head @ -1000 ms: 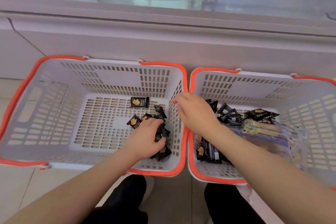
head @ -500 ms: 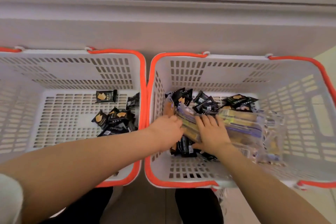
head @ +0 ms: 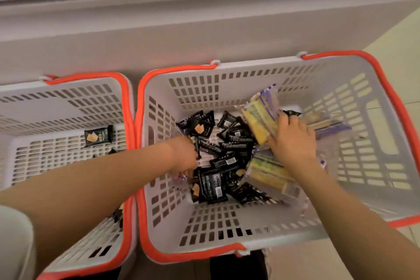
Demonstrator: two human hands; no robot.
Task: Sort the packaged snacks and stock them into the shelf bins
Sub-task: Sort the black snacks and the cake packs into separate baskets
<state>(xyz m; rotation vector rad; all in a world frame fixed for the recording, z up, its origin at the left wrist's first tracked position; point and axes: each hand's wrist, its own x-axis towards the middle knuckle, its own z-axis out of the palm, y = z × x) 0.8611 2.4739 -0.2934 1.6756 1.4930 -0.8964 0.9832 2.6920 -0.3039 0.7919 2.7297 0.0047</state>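
Inside the right basket [head: 375, 102] our right hand [head: 293, 141] lies spread on a yellow-purple packet [head: 261, 118], its long axis running toward the far wall. Left hand [head: 184, 154] digs among black snack packs [head: 218, 161]; its grip we cannot tell. Best keep the packet pushed aside, baring black packs.

Left basket [head: 68, 98]: one snack pack [head: 98, 135] in it.
Right basket [head: 250, 77]: pile of small packs [head: 223, 161] in the middle, my hands on them.
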